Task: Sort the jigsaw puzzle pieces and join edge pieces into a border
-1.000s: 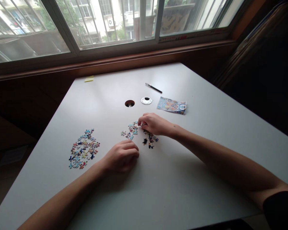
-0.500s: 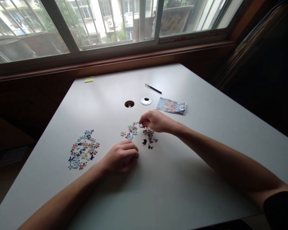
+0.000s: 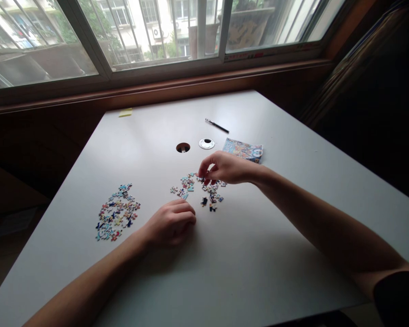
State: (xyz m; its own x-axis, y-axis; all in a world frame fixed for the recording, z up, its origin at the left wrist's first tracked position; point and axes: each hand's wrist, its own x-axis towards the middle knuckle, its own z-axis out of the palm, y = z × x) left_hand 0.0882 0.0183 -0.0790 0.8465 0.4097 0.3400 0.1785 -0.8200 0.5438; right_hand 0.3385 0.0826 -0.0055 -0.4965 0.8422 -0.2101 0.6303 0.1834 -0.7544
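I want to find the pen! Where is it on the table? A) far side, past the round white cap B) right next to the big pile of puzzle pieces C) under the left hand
A: the pen lies on the far part of the table, just beyond the round white cap, away from both hands.

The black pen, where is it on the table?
The black pen lies toward the far side, just beyond the white ring and the picture card.

Loose pieces (image 3: 117,212) lie left of small cluster (image 3: 197,188), on table (image 3: 259,254).
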